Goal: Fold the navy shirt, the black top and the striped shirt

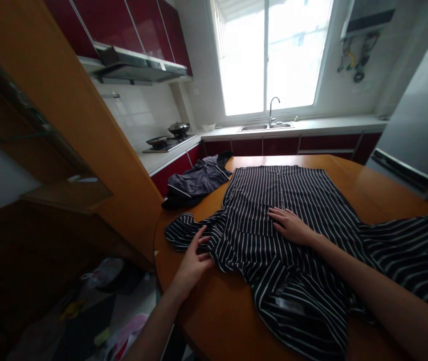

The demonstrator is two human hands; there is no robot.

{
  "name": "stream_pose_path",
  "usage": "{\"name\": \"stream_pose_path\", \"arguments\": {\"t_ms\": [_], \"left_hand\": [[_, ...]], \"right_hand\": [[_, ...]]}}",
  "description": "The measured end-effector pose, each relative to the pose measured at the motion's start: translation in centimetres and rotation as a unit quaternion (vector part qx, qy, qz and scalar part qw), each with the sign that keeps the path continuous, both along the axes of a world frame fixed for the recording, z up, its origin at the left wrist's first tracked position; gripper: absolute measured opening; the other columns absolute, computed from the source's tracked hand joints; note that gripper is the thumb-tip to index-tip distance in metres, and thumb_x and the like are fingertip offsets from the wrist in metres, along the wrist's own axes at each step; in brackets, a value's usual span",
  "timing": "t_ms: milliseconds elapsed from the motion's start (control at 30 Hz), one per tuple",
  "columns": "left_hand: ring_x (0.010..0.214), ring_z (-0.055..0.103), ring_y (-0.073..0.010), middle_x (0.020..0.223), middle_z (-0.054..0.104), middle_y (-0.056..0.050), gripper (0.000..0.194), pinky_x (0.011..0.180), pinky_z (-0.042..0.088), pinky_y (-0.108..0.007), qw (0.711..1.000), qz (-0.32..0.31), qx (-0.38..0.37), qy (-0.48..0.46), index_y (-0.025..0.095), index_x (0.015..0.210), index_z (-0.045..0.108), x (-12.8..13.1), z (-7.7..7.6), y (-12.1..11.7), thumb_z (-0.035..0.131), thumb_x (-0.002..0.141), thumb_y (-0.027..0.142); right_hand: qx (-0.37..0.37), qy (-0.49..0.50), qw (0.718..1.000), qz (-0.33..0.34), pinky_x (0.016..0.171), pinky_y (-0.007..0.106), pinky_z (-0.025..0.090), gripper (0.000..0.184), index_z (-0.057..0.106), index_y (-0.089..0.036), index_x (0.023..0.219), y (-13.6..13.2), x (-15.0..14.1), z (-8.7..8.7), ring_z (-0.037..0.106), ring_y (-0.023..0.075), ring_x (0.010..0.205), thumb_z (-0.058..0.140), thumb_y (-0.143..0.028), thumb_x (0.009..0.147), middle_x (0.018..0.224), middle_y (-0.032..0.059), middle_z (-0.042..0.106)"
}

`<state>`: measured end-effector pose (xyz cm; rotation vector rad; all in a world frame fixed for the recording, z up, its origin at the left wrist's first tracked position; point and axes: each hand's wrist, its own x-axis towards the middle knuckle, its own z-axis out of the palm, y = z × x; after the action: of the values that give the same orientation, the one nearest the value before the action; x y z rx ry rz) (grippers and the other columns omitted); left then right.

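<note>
A black shirt with white stripes (259, 200) lies spread on the wooden table (214, 311), its hem toward the window and its collar end toward me. My right hand (291, 225) rests flat on the middle of the shirt, fingers stretched out. At the shirt's left sleeve (195, 230), my left hand (195, 260) has its fingers apart, the tips at the bunched cloth. The other sleeve (413, 250) reaches out to the right beyond my right forearm. Near me, the collar part is rumpled, and a pale label shows inside it.
A dark grey garment (199, 180) with white piping lies at the table's far left edge. Behind stand a stove with pans (178, 130), a sink (266, 127) and a window. A refrigerator (417, 110) is on the right. Bags (104, 273) lie on the floor, lower left.
</note>
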<state>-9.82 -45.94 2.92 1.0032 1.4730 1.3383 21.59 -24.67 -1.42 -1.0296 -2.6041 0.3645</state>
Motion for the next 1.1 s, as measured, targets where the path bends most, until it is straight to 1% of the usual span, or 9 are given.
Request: {"name": "stream_pose_path", "arguments": {"t_ms": [233, 433, 567, 633, 700, 800, 867, 1000, 1100], "left_hand": [[0.076, 0.072, -0.0150, 0.146, 0.042, -0.014, 0.113, 0.072, 0.060, -0.032, 0.996, 0.039, 0.033, 0.073, 0.035, 0.154, 0.022, 1.2, -0.8, 2.0, 0.081, 0.060, 0.018], [0.080, 0.071, -0.0152, 0.138, 0.049, -0.013, 0.102, 0.077, 0.059, -0.033, 0.988, 0.040, 0.064, 0.137, 0.031, 0.155, 0.024, 1.5, -0.9, 2.3, 0.077, 0.069, 0.020], [0.082, 0.071, -0.0154, 0.135, 0.051, -0.013, 0.105, 0.078, 0.059, -0.032, 0.991, 0.051, 0.056, 0.111, 0.030, 0.156, 0.022, 1.1, -0.9, 2.3, 0.079, 0.068, 0.024], [0.085, 0.071, -0.0162, 0.136, 0.051, -0.013, 0.105, 0.080, 0.059, -0.032, 0.993, 0.052, 0.052, 0.089, 0.030, 0.155, 0.025, 1.0, -0.8, 2.3, 0.082, 0.066, 0.025], [0.092, 0.070, -0.0181, 0.139, 0.051, -0.013, 0.096, 0.082, 0.059, -0.032, 0.997, 0.048, 0.046, 0.044, 0.030, 0.152, 0.031, 1.0, -0.4, 2.2, 0.080, 0.069, 0.026], [0.102, 0.068, -0.0204, 0.143, 0.050, -0.013, 0.076, 0.081, 0.059, -0.033, 0.997, 0.031, 0.030, -0.065, 0.031, 0.148, 0.037, 1.1, 0.1, 1.9, 0.070, 0.080, 0.028], [0.105, 0.067, -0.0205, 0.144, 0.050, -0.011, 0.073, 0.081, 0.059, -0.032, 0.993, 0.035, 0.027, -0.112, 0.034, 0.146, 0.038, 1.2, 0.3, 1.8, 0.071, 0.081, 0.027], [0.111, 0.064, -0.0218, 0.144, 0.046, -0.012, 0.081, 0.084, 0.058, -0.032, 0.992, 0.060, 0.013, -0.109, 0.034, 0.144, 0.039, 1.3, 0.3, 2.5, 0.081, 0.075, 0.024], [0.113, 0.062, -0.0259, 0.144, 0.043, -0.014, 0.076, 0.085, 0.058, -0.039, 0.998, 0.023, -0.025, -0.054, 0.031, 0.142, 0.044, 1.3, 0.6, 3.8, 0.081, 0.076, 0.027]], "right_hand": [[0.000, -0.004, 1.000, -0.002, 0.121, 0.056, 0.020, 0.053, 0.049, -0.026, 0.148, 0.1, 0.0, -0.1, 0.029, 0.0261, 0.149, 0.039, -0.040, 0.098, 0.159, 0.0045, 0.039], [0.001, 0.001, 1.000, -0.002, 0.121, 0.056, 0.020, 0.053, 0.049, -0.027, 0.147, 0.1, 0.0, 0.0, 0.030, 0.0265, 0.149, 0.039, -0.040, 0.097, 0.157, 0.0050, 0.041], [0.000, -0.001, 1.000, 0.001, 0.121, 0.056, 0.020, 0.053, 0.049, -0.028, 0.148, 0.1, 0.0, -0.1, 0.029, 0.0268, 0.149, 0.039, -0.040, 0.097, 0.158, 0.0043, 0.040], [0.001, -0.001, 1.000, 0.000, 0.121, 0.056, 0.020, 0.053, 0.048, -0.028, 0.148, 0.1, 0.0, -0.1, 0.029, 0.0269, 0.149, 0.039, -0.040, 0.098, 0.158, 0.0043, 0.040], [0.003, 0.000, 1.000, -0.001, 0.121, 0.056, 0.020, 0.052, 0.049, -0.028, 0.148, 0.0, 0.0, -0.1, 0.029, 0.0269, 0.149, 0.039, -0.040, 0.098, 0.158, 0.0043, 0.040], [0.005, -0.004, 1.000, -0.003, 0.122, 0.056, 0.020, 0.052, 0.049, -0.027, 0.147, -0.2, 0.0, 0.1, 0.030, 0.0262, 0.149, 0.039, -0.038, 0.098, 0.158, 0.0043, 0.040], [0.007, -0.008, 1.000, -0.003, 0.122, 0.055, 0.020, 0.052, 0.050, -0.026, 0.147, -0.2, 0.0, 0.2, 0.030, 0.0255, 0.149, 0.039, -0.037, 0.098, 0.158, 0.0042, 0.040], [0.008, -0.014, 1.000, -0.005, 0.122, 0.055, 0.020, 0.052, 0.050, -0.025, 0.147, -0.3, -0.1, 0.4, 0.029, 0.0255, 0.149, 0.039, -0.038, 0.098, 0.158, 0.0046, 0.040], [0.006, -0.014, 1.000, -0.006, 0.122, 0.055, 0.020, 0.052, 0.050, -0.025, 0.147, -0.3, -0.1, 0.4, 0.030, 0.0262, 0.149, 0.040, -0.038, 0.098, 0.158, 0.0047, 0.040]]}}
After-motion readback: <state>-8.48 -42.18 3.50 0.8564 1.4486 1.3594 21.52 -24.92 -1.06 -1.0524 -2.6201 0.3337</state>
